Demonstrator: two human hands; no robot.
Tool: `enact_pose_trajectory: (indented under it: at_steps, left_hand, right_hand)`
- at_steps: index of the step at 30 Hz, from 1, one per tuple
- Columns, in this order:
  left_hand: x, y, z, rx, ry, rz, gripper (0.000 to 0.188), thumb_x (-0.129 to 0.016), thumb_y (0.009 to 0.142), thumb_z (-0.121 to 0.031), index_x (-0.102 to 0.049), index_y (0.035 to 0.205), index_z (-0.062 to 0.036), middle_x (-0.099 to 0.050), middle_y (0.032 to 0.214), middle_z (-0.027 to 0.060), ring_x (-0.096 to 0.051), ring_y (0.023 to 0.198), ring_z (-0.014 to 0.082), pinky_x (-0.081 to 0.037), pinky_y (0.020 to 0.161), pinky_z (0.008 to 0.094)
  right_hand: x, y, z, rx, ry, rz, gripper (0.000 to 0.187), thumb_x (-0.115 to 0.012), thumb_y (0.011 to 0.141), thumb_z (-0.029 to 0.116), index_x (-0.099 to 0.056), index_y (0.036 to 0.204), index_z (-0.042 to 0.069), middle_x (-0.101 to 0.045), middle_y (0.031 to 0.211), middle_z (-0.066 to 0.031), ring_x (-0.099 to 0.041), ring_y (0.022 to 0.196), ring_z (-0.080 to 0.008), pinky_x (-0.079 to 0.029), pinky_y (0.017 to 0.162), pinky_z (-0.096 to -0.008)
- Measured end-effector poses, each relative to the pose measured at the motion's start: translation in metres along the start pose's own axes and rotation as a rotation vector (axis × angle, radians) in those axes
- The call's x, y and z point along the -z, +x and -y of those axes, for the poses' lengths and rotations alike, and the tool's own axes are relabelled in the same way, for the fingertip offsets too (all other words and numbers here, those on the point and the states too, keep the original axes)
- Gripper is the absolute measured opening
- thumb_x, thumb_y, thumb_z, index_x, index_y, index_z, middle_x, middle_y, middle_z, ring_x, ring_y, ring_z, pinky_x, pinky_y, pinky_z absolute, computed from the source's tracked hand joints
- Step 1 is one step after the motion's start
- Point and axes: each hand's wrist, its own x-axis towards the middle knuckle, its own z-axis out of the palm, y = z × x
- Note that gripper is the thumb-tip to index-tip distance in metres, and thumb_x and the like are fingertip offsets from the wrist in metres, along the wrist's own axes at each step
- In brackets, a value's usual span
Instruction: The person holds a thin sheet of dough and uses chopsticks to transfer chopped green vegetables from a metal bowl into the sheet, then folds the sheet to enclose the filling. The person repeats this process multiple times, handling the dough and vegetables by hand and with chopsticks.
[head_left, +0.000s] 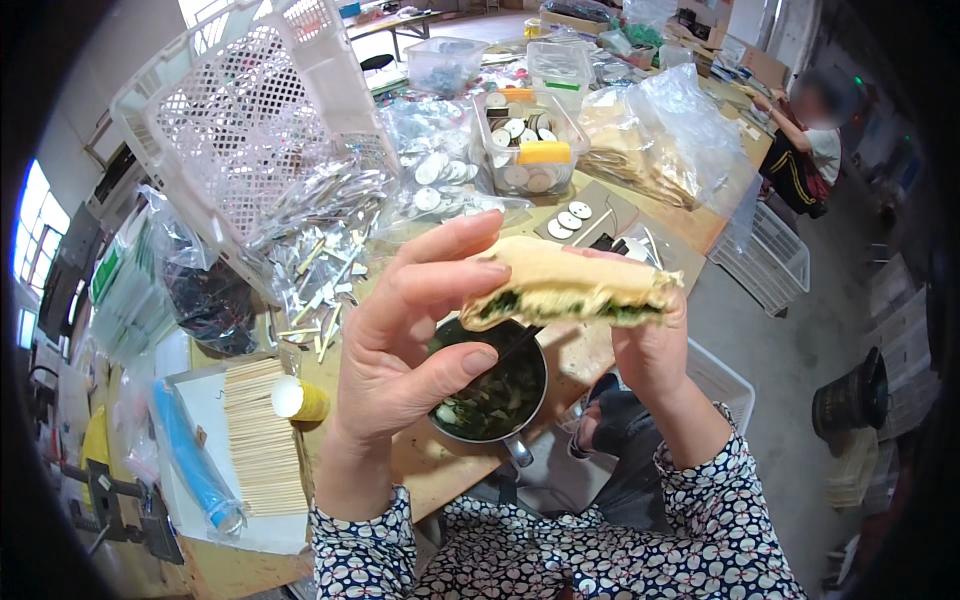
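A pale stuffed flatbread (pixel 575 280) with green filling along its open edge is raised over the table. My right hand (pixel 655 350) grips its right end, with the fingers mostly hidden behind it. At its left end, my left hand (pixel 405 335) curls its fingers against the bread, while the thumb sits below, a little apart from it. Beneath my hands stands a metal pot (pixel 500 430) with a handle, holding soup with green leaves. A dark stick, perhaps a chopstick (pixel 520 342), slants out of the pot behind my left thumb.
A white perforated crate (pixel 225 120) leans at the left beside plastic-wrapped parts. A yellow cup (pixel 300 399) stands by thin wooden sticks (pixel 262 440). Behind are a clear bin (pixel 580 130) of round discs and bagged pieces (pixel 640 150). A person (pixel 815 140) sits at the far right.
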Motion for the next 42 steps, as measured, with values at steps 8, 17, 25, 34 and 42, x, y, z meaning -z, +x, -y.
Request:
enact_pose_trajectory:
  at_steps: [8, 17, 25, 34, 42]
  left_hand:
    - [0.008, -0.002, 0.008, -0.091, 0.048, 0.041, 0.041, -0.081, 0.076, -0.012, -0.066, 0.112, -0.0008, -0.051, 0.135, 0.0240, -0.050, 0.127, 0.0309, -0.040, 0.106, 0.0405]
    - [0.006, -0.008, 0.019, -0.199, -0.123, 0.062, 0.027, -0.076, 0.081, -0.021, -0.072, 0.100, -0.0018, -0.051, 0.131, 0.0306, -0.050, 0.126, 0.0384, -0.039, 0.106, 0.0477]
    - [-0.010, 0.005, -0.015, -0.489, 0.013, 0.220, 0.007, -0.074, 0.079, -0.016, -0.076, 0.081, -0.0096, -0.063, 0.111, 0.0263, -0.060, 0.104, 0.0399, -0.050, 0.090, 0.0463]
    - [-0.059, -0.016, -0.056, -0.479, 0.013, 0.015, 0.012, -0.068, 0.084, -0.009, -0.068, 0.072, -0.0113, -0.067, 0.087, 0.0127, -0.063, 0.094, 0.0289, -0.051, 0.083, 0.0421]
    - [-0.054, -0.015, -0.055, -0.463, -0.005, 0.025, 0.017, -0.063, 0.084, -0.004, -0.063, 0.068, -0.0096, -0.069, 0.083, 0.0143, -0.064, 0.087, 0.0310, -0.052, 0.072, 0.0406]
  right_hand:
    - [0.007, 0.002, 0.003, 0.201, -0.413, 0.120, 0.047, -0.062, 0.093, 0.040, -0.066, 0.117, 0.000, -0.065, 0.121, -0.0162, -0.059, 0.117, -0.0276, -0.043, 0.100, -0.0382]
    - [-0.005, -0.007, 0.031, 0.248, -0.638, 0.128, 0.038, -0.075, 0.081, 0.020, -0.069, 0.113, 0.001, -0.065, 0.120, -0.0202, -0.063, 0.108, -0.0288, -0.049, 0.090, -0.0339]
    - [-0.019, -0.031, 0.075, 0.265, -0.670, 0.251, 0.032, -0.075, 0.083, 0.020, -0.070, 0.112, 0.006, -0.061, 0.121, -0.0255, -0.065, 0.105, -0.0353, -0.051, 0.091, -0.0388]
    - [-0.029, -0.054, 0.053, 0.519, -0.346, 0.232, 0.020, -0.073, 0.083, 0.014, -0.065, 0.100, 0.017, -0.061, 0.109, -0.0244, -0.065, 0.100, -0.0361, -0.052, 0.087, -0.0517]
    - [-0.045, -0.066, 0.039, 0.664, -0.425, -0.018, 0.017, -0.069, 0.085, 0.008, -0.062, 0.094, 0.020, -0.056, 0.096, -0.0179, -0.065, 0.076, -0.0293, -0.056, 0.074, -0.0424]
